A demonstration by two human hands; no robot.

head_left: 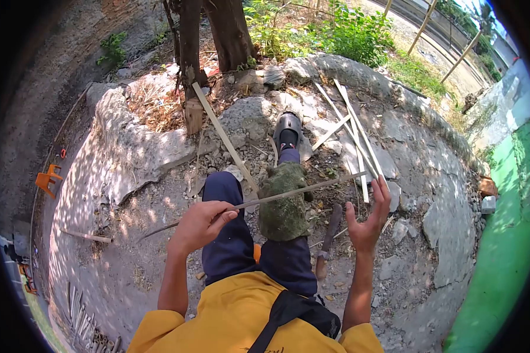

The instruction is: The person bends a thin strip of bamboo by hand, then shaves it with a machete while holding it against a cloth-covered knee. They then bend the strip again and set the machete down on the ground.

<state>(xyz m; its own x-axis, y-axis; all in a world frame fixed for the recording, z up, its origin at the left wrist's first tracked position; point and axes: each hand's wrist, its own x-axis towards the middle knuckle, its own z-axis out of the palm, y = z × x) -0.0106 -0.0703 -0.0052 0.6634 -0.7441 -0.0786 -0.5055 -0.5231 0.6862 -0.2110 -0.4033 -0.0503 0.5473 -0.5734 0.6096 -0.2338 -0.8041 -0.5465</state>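
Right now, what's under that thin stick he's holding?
Under the stick lies a green cloth draped over the knee, with a knife on the ground beside. The knee itself is covered.

I see a yellow shirt [235, 312], navy trousers [232, 235], a mossy green cloth [284, 203] on the knee, an orange stool [48, 179] at nine o'clock, a bright green wall [500, 247] at three.
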